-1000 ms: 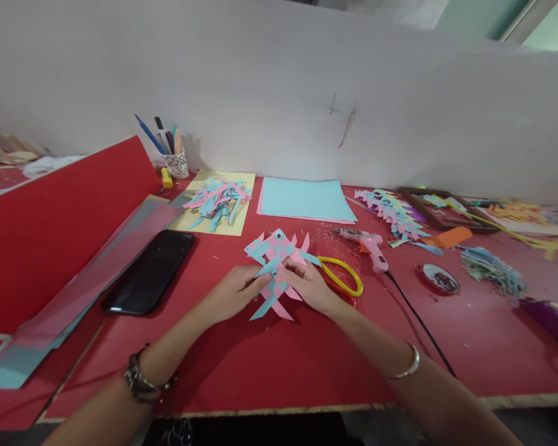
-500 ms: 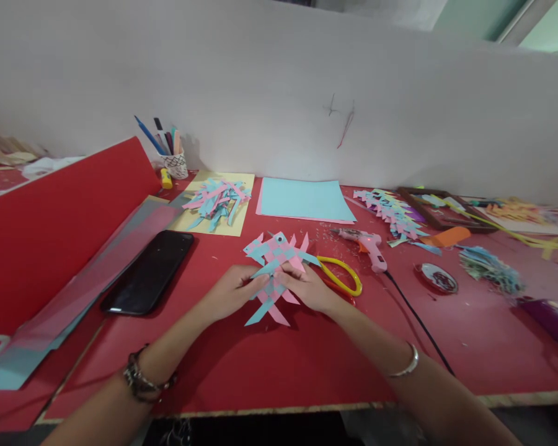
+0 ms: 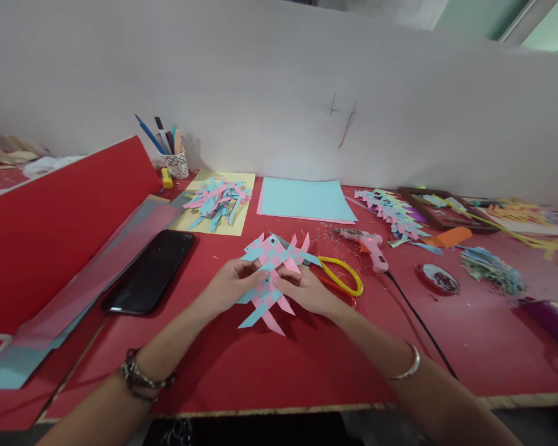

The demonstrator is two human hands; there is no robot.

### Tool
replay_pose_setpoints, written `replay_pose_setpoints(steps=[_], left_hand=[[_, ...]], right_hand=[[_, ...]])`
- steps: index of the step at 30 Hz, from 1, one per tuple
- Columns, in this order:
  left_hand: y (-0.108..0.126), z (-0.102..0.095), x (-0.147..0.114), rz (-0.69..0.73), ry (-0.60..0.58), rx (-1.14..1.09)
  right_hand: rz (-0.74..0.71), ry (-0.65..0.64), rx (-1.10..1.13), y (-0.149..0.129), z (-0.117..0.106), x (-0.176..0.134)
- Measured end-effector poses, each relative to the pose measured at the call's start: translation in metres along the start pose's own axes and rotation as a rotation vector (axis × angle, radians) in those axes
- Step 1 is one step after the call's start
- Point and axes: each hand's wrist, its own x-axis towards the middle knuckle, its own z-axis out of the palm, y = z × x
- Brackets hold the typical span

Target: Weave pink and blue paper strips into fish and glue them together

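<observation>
Between both hands is a woven paper fish in pink and light blue, with a small dark eye and strips spread at its lower end. My left hand pinches its left side with thumb and fingers. On the other side, my right hand grips its edge, thumb on top. More woven fish lie just beyond the fingers, overlapping; one shows a googly eye. Scissors with yellow and red handles rest beside my right hand, their blades partly under the paper fish. Some of my fingertips are hidden by the paper.
A pink glue gun with a lit red light and black cord lies right. A black phone is at left. Farther back are a pile of paper strips, blue sheets, a pen cup and a fish chain.
The held fish has shifted slightly down and left, tilting a little, and more of its woven body shows. My left hand's fingers have moved slightly apart from the fish behind.
</observation>
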Motion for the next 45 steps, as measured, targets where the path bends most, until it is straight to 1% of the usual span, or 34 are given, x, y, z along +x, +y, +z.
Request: replay_pose_setpoints(steps=[3, 8, 12, 14, 16, 18, 20, 22, 25, 26, 27, 29, 31, 33, 37, 39, 41, 43, 45], left_hand=[[0.000, 0.000, -0.001, 0.011, 0.031, 0.021], [-0.004, 0.001, 0.002, 0.051, 0.038, 0.023], [-0.004, 0.000, 0.004, 0.089, -0.006, 0.027], [-0.003, -0.001, 0.003, 0.101, -0.059, 0.040], [-0.002, -0.001, 0.003, 0.112, -0.084, 0.066], [-0.002, -0.001, 0.002, 0.110, -0.067, 0.089], [-0.001, -0.001, 0.002, 0.102, -0.018, 0.092], [-0.001, 0.000, 0.002, 0.097, 0.031, 0.052], [-0.001, 0.000, 0.003, 0.090, 0.111, -0.060], [-0.001, 0.000, 0.003, 0.089, 0.137, -0.093], [0.000, 0.000, 0.004, 0.088, 0.160, -0.120], [0.000, 0.000, 0.004, 0.093, 0.195, -0.160], [0.000, 0.000, 0.004, 0.105, 0.197, -0.185], [0.000, 0.000, 0.003, 0.105, 0.163, -0.177], [0.001, 0.002, 0.001, 0.055, 0.071, -0.046], [0.001, 0.003, 0.000, 0.031, 0.084, 0.011], [0.001, 0.002, 0.000, 0.013, 0.118, 0.030], [0.001, 0.002, 0.000, -0.004, 0.137, 0.016], [0.001, 0.001, 0.001, -0.023, 0.139, -0.018]], right_hand=[[-0.029, -0.026, -0.010, -0.002, 0.000, 0.000], [-0.005, 0.033, -0.062, 0.002, 0.000, 0.002], [0.036, 0.059, -0.051, 0.007, 0.000, 0.003], [0.021, 0.047, -0.051, 0.006, 0.000, 0.002], [-0.014, 0.039, -0.058, 0.003, 0.000, 0.002], [-0.042, 0.041, -0.085, -0.001, 0.000, 0.002], [-0.062, 0.051, -0.105, -0.004, 0.000, 0.002], [-0.070, 0.039, -0.063, -0.006, 0.000, 0.003], [0.007, -0.001, 0.098, -0.005, 0.001, 0.004], [0.040, 0.004, 0.140, -0.004, 0.002, 0.004], [0.058, 0.025, 0.160, -0.004, 0.002, 0.004], [0.048, 0.082, 0.142, -0.003, 0.001, 0.005], [0.018, 0.121, 0.098, -0.003, 0.001, 0.006], [0.008, 0.137, 0.058, -0.003, 0.000, 0.007], [-0.003, 0.198, 0.009, -0.004, 0.000, 0.008], [-0.007, 0.185, 0.052, -0.003, 0.000, 0.008], [-0.016, 0.141, 0.130, -0.003, 0.000, 0.008], [-0.020, 0.106, 0.199, -0.003, -0.001, 0.007], [-0.024, 0.097, 0.227, -0.003, -0.001, 0.007]])
